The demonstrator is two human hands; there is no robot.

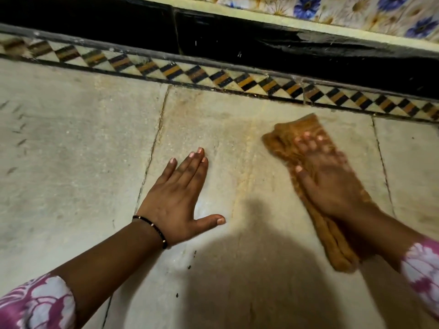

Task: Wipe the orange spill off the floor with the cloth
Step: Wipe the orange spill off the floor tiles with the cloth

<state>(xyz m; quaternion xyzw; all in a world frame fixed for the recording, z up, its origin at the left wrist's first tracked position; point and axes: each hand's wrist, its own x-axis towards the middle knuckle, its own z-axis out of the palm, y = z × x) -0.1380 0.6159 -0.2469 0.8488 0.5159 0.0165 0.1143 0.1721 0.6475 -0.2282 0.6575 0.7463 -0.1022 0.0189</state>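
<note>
You're on a home floor: pale stone slabs, a patterned tile border, flowered wall tiles at the far side.

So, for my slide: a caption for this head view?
Right hand presses orange cloth on stone floor; left hand rests flat.

Both forearms are left bare, and a short sleeve of pink-purple fabric printed with large white flowers is seen on the left arm. The same print is shown on the right sleeve. A thin black beaded bracelet with small gold beads is worn on the left wrist
</note>
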